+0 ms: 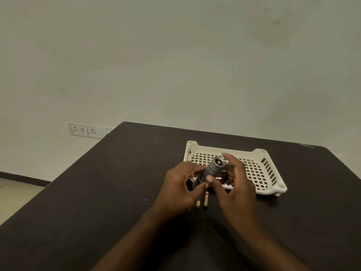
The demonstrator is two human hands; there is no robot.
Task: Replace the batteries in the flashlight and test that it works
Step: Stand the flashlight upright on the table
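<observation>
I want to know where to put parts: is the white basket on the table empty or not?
Cannot tell fully. The visible floor of the white basket is bare, but the hands and flashlight hide its near left part.

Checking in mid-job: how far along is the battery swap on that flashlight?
Partway, as far as I can tell. Two batteries lie loose on the table beneath the hands; old or new is unclear. In hand: the left hand and right hand both hold the flashlight before the white tray. No beam shows, so closing up and testing remain.
</observation>
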